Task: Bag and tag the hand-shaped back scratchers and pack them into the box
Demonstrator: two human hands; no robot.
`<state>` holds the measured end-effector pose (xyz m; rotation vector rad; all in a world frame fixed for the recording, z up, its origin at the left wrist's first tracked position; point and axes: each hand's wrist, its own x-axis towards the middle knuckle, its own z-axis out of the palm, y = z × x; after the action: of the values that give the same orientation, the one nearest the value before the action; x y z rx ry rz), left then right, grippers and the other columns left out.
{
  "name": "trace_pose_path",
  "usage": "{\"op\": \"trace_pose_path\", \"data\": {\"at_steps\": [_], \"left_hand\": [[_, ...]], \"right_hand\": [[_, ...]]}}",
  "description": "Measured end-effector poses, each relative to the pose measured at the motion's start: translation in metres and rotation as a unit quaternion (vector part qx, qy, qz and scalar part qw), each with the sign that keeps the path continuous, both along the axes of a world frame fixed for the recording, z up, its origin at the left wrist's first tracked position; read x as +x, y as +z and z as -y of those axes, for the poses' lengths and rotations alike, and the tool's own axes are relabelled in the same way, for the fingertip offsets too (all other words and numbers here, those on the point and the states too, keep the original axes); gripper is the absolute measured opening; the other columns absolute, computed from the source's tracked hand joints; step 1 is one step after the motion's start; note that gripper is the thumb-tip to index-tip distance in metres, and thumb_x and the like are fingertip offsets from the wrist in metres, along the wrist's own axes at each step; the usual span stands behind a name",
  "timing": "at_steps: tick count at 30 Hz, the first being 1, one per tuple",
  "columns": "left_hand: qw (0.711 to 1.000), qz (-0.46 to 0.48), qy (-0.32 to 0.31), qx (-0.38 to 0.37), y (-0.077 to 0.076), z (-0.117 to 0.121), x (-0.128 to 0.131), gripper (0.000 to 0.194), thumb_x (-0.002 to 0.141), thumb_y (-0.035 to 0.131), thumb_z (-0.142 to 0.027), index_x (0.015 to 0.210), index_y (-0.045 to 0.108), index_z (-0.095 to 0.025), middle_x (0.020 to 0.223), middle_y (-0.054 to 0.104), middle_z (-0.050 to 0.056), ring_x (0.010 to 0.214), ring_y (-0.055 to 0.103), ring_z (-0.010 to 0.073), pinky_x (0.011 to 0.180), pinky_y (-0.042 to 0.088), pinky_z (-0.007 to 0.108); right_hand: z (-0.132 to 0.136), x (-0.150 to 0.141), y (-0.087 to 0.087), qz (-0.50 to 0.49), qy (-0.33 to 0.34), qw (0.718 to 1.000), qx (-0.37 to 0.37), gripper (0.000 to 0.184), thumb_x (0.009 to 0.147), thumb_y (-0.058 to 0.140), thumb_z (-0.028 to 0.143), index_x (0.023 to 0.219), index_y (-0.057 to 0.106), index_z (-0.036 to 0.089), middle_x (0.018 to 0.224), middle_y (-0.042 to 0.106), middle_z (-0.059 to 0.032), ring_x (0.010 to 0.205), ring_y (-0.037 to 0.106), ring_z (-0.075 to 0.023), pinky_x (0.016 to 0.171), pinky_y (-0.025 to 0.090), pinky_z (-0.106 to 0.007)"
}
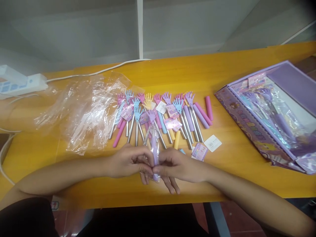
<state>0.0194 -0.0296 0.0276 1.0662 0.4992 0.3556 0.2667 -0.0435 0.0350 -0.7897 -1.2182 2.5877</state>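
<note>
Between my two hands is a purple back scratcher point(154, 144) in a clear plastic sleeve, its hand-shaped head pointing away from me. My left hand point(134, 161) pinches the sleeve near its lower end. From the other side my right hand point(179, 166) grips the same end with thumb and forefinger, its other fingers hanging lower. Just beyond lie several metal-shafted back scratchers point(177, 105) with blue, pink, yellow and purple heads. Loose coloured handle tubes point(208, 108) and small printed cards point(199, 151) are mixed among them.
Crumpled clear plastic bags point(96, 112) cover the left of the yellow table point(187, 75). A white power strip point(22, 85) with cables sits at the far left. An open purple display box point(261, 131) holding bagged back scratchers stands at right. A white label point(212, 143) lies nearby.
</note>
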Motion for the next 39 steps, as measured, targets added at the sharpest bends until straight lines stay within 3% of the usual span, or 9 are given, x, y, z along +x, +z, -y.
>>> {"op": "trace_pose_path", "data": {"at_steps": [7,15,21,24,27,30,33,35,39], "left_hand": [[0.997,-0.029,0.064,0.000,-0.001,-0.002,0.004,0.027,0.093,0.084,-0.027,0.104,0.061,-0.017,0.091,0.080,0.004,0.080,0.083,0.0168,0.073,0.071,0.026],[0.999,-0.012,0.025,-0.027,0.004,-0.008,0.004,0.024,0.098,0.078,-0.033,0.109,0.063,-0.018,0.081,0.076,0.002,0.057,0.077,0.0154,0.051,0.063,0.021],[0.992,-0.032,-0.021,0.117,0.008,-0.009,-0.003,0.022,0.108,0.064,-0.034,0.119,0.073,-0.017,0.090,0.079,0.008,0.066,0.080,0.0154,0.061,0.067,0.023],[0.978,-0.031,0.051,0.199,0.007,-0.011,-0.005,0.027,0.109,0.061,-0.033,0.132,0.067,-0.020,0.096,0.078,0.008,0.077,0.079,0.0153,0.071,0.068,0.025],[0.974,-0.009,0.152,0.166,0.004,-0.017,-0.003,0.041,0.107,0.065,-0.032,0.145,0.054,-0.026,0.106,0.074,0.006,0.085,0.078,0.0157,0.075,0.069,0.028],[0.972,-0.024,0.198,0.124,0.001,-0.022,0.000,0.037,0.103,0.070,-0.030,0.138,0.058,-0.026,0.116,0.070,0.005,0.085,0.076,0.0132,0.076,0.068,0.026],[0.973,-0.034,0.195,0.122,0.000,-0.021,0.002,0.022,0.102,0.072,-0.025,0.121,0.063,-0.021,0.109,0.069,0.003,0.073,0.073,0.0090,0.068,0.065,0.021],[0.973,-0.021,0.175,0.147,0.001,-0.017,0.002,0.017,0.101,0.071,-0.020,0.117,0.064,-0.020,0.100,0.068,0.002,0.071,0.071,0.0088,0.066,0.063,0.021],[0.958,-0.017,0.084,0.272,0.005,-0.011,0.001,0.015,0.098,0.070,-0.012,0.111,0.068,-0.020,0.098,0.070,0.004,0.080,0.071,0.0119,0.073,0.061,0.024]], "right_hand": [[-0.004,0.002,-0.001,0.004,-0.016,1.000,-0.011,0.050,0.090,0.079,0.061,0.104,0.069,0.015,0.073,0.071,0.0013,0.043,0.063,-0.0088,0.038,0.048,-0.018],[0.000,0.000,-0.008,-0.022,-0.054,0.997,0.052,0.041,0.097,0.074,0.055,0.086,0.062,0.017,0.053,0.061,0.0069,0.038,0.056,-0.0077,0.042,0.050,-0.018],[0.000,0.003,-0.010,-0.027,-0.028,0.996,0.082,0.037,0.101,0.070,0.051,0.092,0.068,0.015,0.057,0.064,0.0050,0.044,0.061,-0.0080,0.049,0.053,-0.018],[-0.003,0.006,-0.008,-0.059,0.006,0.992,0.114,0.035,0.102,0.070,0.049,0.099,0.074,0.014,0.066,0.070,0.0019,0.050,0.066,-0.0090,0.053,0.056,-0.020],[-0.004,0.008,-0.006,-0.082,0.073,0.977,0.181,0.030,0.103,0.070,0.045,0.103,0.079,0.016,0.074,0.075,-0.0009,0.058,0.069,-0.0092,0.061,0.058,-0.020],[-0.004,0.007,-0.007,-0.081,0.130,0.958,0.242,0.030,0.101,0.072,0.046,0.100,0.081,0.017,0.079,0.078,-0.0025,0.065,0.070,-0.0095,0.063,0.056,-0.019],[-0.003,0.007,-0.009,-0.029,0.160,0.964,0.210,0.034,0.097,0.076,0.050,0.094,0.078,0.016,0.075,0.074,-0.0002,0.057,0.067,-0.0084,0.054,0.052,-0.017],[-0.004,0.010,-0.008,0.012,0.124,0.978,0.170,0.037,0.097,0.075,0.052,0.095,0.074,0.016,0.075,0.071,0.0001,0.054,0.067,-0.0088,0.048,0.051,-0.017],[-0.007,0.014,-0.004,0.008,-0.091,0.990,0.105,0.037,0.102,0.068,0.054,0.110,0.062,0.019,0.079,0.067,0.0017,0.051,0.069,-0.0116,0.035,0.047,-0.017]]}}
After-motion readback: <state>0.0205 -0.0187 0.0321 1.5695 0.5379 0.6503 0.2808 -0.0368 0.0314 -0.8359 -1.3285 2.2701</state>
